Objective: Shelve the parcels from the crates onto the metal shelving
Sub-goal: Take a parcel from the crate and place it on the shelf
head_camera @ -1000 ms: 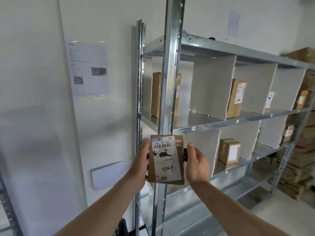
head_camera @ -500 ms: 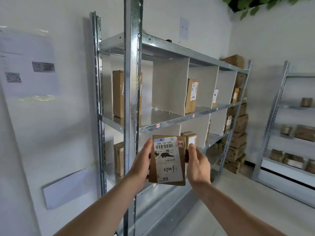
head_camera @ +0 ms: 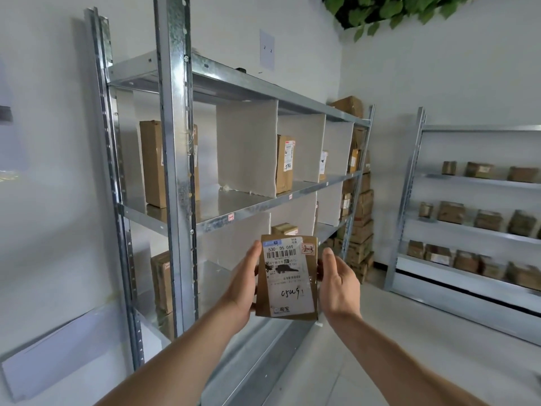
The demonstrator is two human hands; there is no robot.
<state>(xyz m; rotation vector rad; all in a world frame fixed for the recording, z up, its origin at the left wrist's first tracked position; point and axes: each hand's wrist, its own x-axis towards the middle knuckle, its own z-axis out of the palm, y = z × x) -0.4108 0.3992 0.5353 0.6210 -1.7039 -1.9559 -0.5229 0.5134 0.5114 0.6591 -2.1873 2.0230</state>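
Swinging rightward, the view now shows more metal shelving (head_camera: 263, 206). Left hand (head_camera: 243, 285) and right hand (head_camera: 339, 285) pinch the parcel (head_camera: 288, 278) upright before it; next, find its marked bay.

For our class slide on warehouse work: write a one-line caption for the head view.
Both hands, left hand and right hand, hold a labelled parcel before the metal shelving.

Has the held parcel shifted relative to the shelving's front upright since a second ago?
Yes. The parcel, held by the left hand and right hand, now sits to the right of the front upright; earlier it overlapped it.
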